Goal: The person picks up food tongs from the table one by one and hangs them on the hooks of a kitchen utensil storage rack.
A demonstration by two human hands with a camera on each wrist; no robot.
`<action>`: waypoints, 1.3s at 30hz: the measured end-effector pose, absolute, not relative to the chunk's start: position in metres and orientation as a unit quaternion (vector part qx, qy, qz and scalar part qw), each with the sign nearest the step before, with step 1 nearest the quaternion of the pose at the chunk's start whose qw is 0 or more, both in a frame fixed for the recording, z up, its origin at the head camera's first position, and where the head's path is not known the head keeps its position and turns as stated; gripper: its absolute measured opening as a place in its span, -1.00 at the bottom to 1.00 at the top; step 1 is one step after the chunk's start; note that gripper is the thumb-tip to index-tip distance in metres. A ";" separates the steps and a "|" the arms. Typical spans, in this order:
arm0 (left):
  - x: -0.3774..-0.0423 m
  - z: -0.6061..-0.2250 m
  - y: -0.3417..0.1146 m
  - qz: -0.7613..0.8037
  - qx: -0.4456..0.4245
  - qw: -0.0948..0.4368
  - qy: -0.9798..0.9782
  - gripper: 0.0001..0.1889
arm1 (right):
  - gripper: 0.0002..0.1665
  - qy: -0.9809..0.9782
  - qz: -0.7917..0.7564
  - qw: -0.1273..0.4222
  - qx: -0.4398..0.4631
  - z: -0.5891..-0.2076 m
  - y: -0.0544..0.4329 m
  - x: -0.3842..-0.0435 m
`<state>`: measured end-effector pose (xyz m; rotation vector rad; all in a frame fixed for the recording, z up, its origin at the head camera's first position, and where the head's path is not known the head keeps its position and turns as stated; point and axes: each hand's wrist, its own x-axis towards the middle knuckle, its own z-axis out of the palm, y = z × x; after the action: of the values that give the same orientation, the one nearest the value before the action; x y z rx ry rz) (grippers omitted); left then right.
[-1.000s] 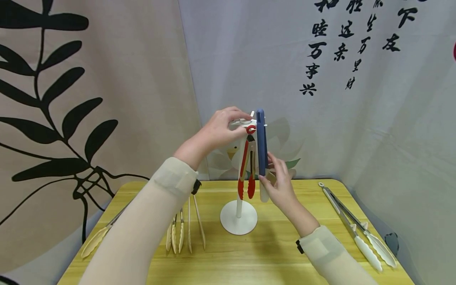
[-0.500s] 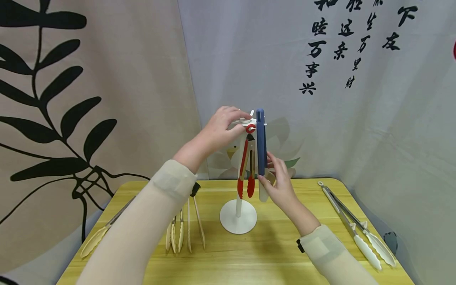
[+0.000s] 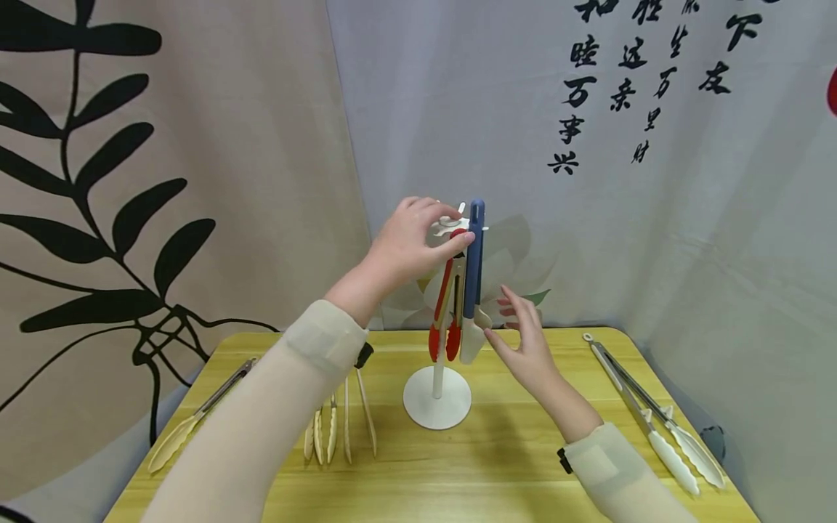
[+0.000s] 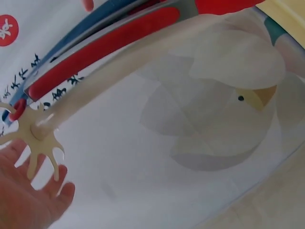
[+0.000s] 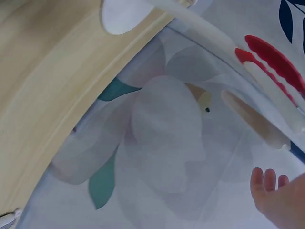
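Blue-handled tongs (image 3: 473,272) with pale tips hang beside red-tipped tongs (image 3: 453,343) on a white hook stand (image 3: 437,401). At the stand's top, my left hand (image 3: 413,241) has its thumb stretched across toward the tongs' upper ends. The left wrist view shows its fingers (image 4: 40,200) loosely spread by the stand's hooks (image 4: 35,131); part of this hand lies outside that view. My right hand (image 3: 528,356) is just right of the blue tongs' pale tips, apart from them, fingers spread and holding nothing. In the right wrist view its fingertips (image 5: 269,180) show below a pale tip (image 5: 257,121).
Metal tongs with white tips (image 3: 654,421) lie on the right of the wooden table (image 3: 523,465). On the left lie tongs with cream tips (image 3: 176,439) and several more cream tips (image 3: 333,428), partly hidden by my left sleeve. A printed curtain (image 3: 275,145) stands behind.
My right hand has let go of the blue tongs and drawn away right. The hanging tongs' lower ends have swung left. My left thumb has reached further right across the red tongs' top.
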<state>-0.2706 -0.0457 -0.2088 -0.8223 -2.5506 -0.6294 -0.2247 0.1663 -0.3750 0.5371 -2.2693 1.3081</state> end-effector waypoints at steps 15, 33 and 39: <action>-0.251 -0.210 -0.030 -0.229 -0.175 0.233 -0.929 -0.38 | -0.11 -0.876 0.421 0.200 0.121 -0.418 0.240 -0.215; -0.248 -0.209 -0.026 -0.264 -0.179 0.216 -0.923 -0.45 | 0.10 -0.965 0.254 -0.041 -0.057 -0.467 0.346 -0.207; -0.249 -0.208 -0.027 -0.277 -0.183 0.205 -0.921 -0.45 | 0.16 -0.960 0.235 -0.106 -0.107 -0.479 0.374 -0.208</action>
<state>-0.2493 -0.0268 -0.2084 -0.5092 -2.5663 -0.7725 -0.2082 0.3744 -0.4794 -0.3600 -3.2397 0.7914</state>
